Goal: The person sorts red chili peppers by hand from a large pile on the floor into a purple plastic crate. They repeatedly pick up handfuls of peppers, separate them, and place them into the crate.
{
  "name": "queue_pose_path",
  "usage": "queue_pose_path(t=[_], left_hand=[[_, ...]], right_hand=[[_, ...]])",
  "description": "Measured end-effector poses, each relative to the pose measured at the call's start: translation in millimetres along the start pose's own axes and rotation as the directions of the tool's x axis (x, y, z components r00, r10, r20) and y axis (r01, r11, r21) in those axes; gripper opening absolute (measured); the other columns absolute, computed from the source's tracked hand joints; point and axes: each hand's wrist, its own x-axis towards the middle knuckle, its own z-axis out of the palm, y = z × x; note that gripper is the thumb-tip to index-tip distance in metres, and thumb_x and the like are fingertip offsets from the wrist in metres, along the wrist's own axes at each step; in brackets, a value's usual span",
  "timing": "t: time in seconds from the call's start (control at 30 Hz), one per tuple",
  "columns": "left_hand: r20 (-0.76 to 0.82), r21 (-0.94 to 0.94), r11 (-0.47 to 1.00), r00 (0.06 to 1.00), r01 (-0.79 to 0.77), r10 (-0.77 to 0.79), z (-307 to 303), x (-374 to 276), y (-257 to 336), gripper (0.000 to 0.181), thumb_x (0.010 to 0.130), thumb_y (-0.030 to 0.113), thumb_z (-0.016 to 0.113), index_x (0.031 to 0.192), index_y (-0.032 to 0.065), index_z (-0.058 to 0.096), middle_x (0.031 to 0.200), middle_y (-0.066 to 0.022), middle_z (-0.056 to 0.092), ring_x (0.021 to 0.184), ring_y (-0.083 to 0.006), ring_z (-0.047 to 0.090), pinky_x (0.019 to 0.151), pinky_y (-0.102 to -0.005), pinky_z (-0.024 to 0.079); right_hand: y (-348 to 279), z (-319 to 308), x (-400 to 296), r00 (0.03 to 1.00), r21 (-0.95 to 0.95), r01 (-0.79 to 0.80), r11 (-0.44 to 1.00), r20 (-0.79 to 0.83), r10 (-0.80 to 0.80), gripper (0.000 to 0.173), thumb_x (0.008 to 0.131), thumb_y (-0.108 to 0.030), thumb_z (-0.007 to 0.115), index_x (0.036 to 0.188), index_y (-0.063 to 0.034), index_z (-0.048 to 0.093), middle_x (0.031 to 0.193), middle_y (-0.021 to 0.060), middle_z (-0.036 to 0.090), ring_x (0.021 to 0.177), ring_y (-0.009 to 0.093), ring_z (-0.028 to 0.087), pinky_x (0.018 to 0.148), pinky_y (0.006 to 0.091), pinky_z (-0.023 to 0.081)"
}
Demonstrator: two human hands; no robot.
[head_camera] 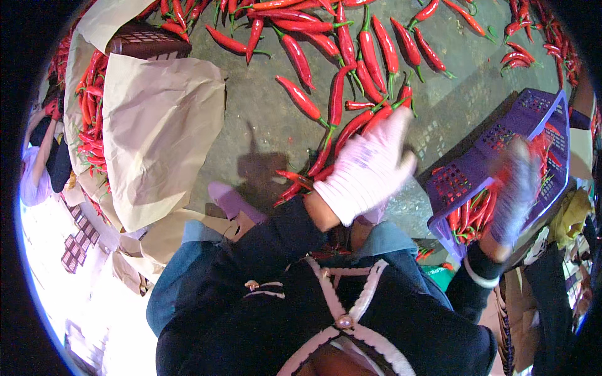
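Note:
My left hand (369,164), in a white glove, hovers over or touches long red chili peppers on the floor, palm down with the thumb apart from the fingers. Some peppers are partly hidden under it, and one red chili pepper (352,129) lies just beyond its knuckles. My right hand (515,192), also gloved and blurred by motion, is at a purple perforated plastic basket (489,136). Red peppers (472,211) fill part of this basket. Blur hides whether the right fingers hold any peppers.
More red chili peppers (385,49) are spread across the grey floor (254,108) ahead. To the left, brown paper (162,127) lines a container of peppers (91,117), near a dark perforated crate (150,40). Another person's arm (44,136) shows at the far left.

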Motion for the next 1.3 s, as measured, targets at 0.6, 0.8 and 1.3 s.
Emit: queue_pose_path(t=[0.6,0.8,1.3], left_hand=[[0.211,-0.677,0.676,0.957,0.29,-0.199,-30,28,-59,0.044,0.078,0.012,0.063,0.119,0.0031,0.049,0.102,-0.0036,0.058,0.093,-0.014,0.055,0.083,-0.0278,0.044],[0.242,-0.827,0.479,0.956,0.293,-0.168,-17,17,-64,0.054,0.08,0.01,0.064,0.128,0.0059,0.041,0.104,-0.0015,0.057,0.09,-0.0118,0.056,0.069,-0.0249,0.049],[-0.276,0.891,0.449,0.871,0.072,0.407,-131,105,-112,0.044,0.069,0.023,0.065,0.11,0.0136,0.054,0.102,-0.0084,0.055,0.095,-0.0263,0.054,0.077,-0.0404,0.046]], right_hand=[[30,131,-3,0.66,0.016,-0.413,0.911,0.694,0.288,0.039,0.092,-0.033,0.048,0.117,-0.003,0.054,0.096,0.0013,0.06,0.088,0.01,0.053,0.08,0.0256,0.044],[26,128,-9,0.703,-0.088,-0.087,0.992,0.7,0.124,0.049,0.089,-0.036,0.053,0.123,-0.0004,0.047,0.102,0.0126,0.06,0.093,0.017,0.054,0.085,0.0292,0.042],[116,-140,-58,0.953,-0.975,-0.113,0.192,-0.161,-0.257,0.05,0.089,-0.03,0.05,0.13,-0.004,0.04,0.123,0.0218,0.047,0.114,0.034,0.044,0.097,0.0396,0.034]])
